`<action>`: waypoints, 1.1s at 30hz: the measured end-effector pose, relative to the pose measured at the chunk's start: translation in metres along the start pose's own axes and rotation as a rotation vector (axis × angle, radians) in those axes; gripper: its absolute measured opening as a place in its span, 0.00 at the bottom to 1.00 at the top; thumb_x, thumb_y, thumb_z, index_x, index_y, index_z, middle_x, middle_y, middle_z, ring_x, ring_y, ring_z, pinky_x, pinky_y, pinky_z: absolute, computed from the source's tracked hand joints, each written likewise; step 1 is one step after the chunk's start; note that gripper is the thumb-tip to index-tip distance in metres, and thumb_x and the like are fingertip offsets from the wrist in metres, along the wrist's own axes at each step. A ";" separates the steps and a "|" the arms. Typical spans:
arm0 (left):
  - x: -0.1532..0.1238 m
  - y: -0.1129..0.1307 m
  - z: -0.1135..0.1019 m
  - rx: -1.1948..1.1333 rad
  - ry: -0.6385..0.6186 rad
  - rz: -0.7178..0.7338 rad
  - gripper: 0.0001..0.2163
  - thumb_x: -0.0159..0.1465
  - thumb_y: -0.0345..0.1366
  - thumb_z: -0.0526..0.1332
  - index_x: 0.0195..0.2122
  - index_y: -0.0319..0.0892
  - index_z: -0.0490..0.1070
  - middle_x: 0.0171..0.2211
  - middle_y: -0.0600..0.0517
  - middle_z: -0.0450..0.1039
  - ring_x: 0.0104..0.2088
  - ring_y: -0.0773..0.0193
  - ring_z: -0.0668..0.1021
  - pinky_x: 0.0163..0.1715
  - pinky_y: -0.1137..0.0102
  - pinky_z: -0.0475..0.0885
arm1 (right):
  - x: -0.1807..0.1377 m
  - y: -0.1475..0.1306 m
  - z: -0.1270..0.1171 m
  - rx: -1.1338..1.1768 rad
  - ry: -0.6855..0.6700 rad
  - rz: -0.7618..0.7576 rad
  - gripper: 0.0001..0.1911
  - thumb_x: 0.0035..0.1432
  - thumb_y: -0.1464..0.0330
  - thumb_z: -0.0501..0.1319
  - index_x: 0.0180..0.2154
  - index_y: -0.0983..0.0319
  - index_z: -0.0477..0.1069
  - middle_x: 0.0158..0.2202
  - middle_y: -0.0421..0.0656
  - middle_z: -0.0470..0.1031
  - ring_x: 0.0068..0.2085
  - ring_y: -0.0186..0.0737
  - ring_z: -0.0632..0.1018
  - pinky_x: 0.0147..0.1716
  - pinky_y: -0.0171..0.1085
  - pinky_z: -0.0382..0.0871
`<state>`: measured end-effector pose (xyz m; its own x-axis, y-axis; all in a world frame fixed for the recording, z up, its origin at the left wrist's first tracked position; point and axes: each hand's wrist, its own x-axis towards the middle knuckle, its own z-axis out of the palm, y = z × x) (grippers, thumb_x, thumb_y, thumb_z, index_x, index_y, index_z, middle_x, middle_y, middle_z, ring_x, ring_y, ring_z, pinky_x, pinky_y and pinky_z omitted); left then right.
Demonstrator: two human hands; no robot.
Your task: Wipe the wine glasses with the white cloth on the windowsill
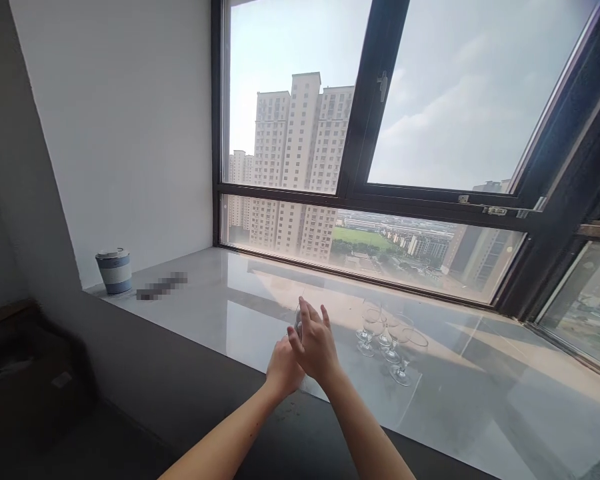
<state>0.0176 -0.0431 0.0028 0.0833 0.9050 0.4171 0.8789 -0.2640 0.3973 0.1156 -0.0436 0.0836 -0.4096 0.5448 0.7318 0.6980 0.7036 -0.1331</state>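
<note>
Over the front edge of the grey ledge (200, 313), my two hands are close together, at a clear stemmed glass (298, 321) that is mostly hidden behind the fingers. My left hand (284, 368) is closed low around it, its fingers largely covered by the other hand. Against the glass's right side lies my right hand (316, 343), thumb and fingers partly spread and pointing up along it. To the right, several similar clear stemmed glasses (393, 328) stand grouped on the ledge.
A blue and white lidded cup (114, 271) stands at the ledge's left end, beside a blurred-out object (161, 286). Behind the ledge rises a dark-framed window (355, 193) with tall buildings outside. A white wall (130, 133) bounds the left side.
</note>
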 end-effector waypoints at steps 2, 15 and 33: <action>-0.001 0.001 -0.001 0.001 0.018 0.010 0.19 0.64 0.37 0.52 0.57 0.46 0.63 0.48 0.44 0.71 0.49 0.54 0.71 0.49 0.63 0.62 | 0.002 0.002 0.000 0.013 -0.034 0.003 0.33 0.63 0.63 0.48 0.66 0.66 0.43 0.57 0.52 0.66 0.58 0.46 0.66 0.60 0.51 0.52; -0.003 0.002 -0.003 0.082 -0.003 -0.014 0.13 0.60 0.29 0.50 0.39 0.42 0.72 0.34 0.46 0.73 0.39 0.55 0.72 0.39 0.64 0.61 | 0.011 0.014 0.009 0.039 -0.151 0.186 0.24 0.65 0.63 0.46 0.61 0.62 0.58 0.42 0.50 0.74 0.38 0.43 0.76 0.35 0.36 0.66; -0.001 -0.003 -0.002 -0.017 0.007 -0.040 0.08 0.62 0.35 0.54 0.30 0.41 0.70 0.29 0.48 0.72 0.37 0.58 0.72 0.37 0.66 0.59 | 0.010 0.029 0.019 0.859 0.173 0.515 0.30 0.56 0.60 0.57 0.57 0.65 0.59 0.39 0.50 0.78 0.37 0.41 0.78 0.34 0.38 0.72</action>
<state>0.0136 -0.0439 0.0024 0.0445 0.9125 0.4065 0.8734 -0.2331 0.4277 0.1206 -0.0095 0.0744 -0.0396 0.8487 0.5273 0.0791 0.5288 -0.8451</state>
